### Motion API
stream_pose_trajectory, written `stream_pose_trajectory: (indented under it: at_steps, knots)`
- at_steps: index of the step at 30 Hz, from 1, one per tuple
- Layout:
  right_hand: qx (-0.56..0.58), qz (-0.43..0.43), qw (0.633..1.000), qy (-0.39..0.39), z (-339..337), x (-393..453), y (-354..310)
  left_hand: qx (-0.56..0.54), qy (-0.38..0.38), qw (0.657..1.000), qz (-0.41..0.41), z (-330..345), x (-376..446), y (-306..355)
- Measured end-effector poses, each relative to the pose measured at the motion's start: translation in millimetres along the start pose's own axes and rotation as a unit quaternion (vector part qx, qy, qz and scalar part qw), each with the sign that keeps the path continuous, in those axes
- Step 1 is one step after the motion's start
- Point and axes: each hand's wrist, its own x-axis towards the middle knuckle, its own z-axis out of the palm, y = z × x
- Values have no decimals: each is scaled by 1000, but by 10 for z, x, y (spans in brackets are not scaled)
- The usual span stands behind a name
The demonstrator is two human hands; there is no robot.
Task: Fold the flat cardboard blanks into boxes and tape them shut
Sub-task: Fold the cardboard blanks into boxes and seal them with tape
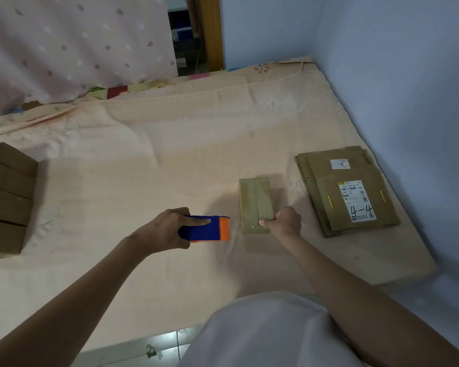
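Home bedroom, peach floral mattress (170, 144) in wall corner, dotted curtain (72, 46), doorway (188, 33)

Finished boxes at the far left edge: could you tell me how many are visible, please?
4, stacked in a leaning row: top, second, third, nearest. More may lie beyond the frame edge.

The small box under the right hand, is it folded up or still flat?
Folded up: the small box stands as a closed block, a glossy tape strip along its top seam.

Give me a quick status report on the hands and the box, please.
Left hand grips blue-and-orange tape dispenser. Right hand holds near end of folded box, seam taped. Flat blanks stacked right; nothing in the way.
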Motion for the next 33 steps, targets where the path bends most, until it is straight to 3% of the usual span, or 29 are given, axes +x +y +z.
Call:
stream_pose_trajectory:
  at_steps: [13,16,20,25,28,33]
  knots:
    - [-21,-8,1000,-8,10,11,-21,108,-94,989,-32,-236,565,594]
    - [-29,-11,1000,-1,-3,7,-7,240,-113,963,-52,-224,607,508]
    - [-26,-12,1000,-1,14,27,-6,260,-73,956,-112,-149,549,162]
    - [-23,-10,1000,-14,9,45,-5,252,37,955,-154,394,469,220]
    - [-32,-15,999,-8,2,23,-2,225,37,957,-177,758,420,314]
    - [-41,-20,999,-5,-18,14,-22,80,49,970,-222,1057,381,470]
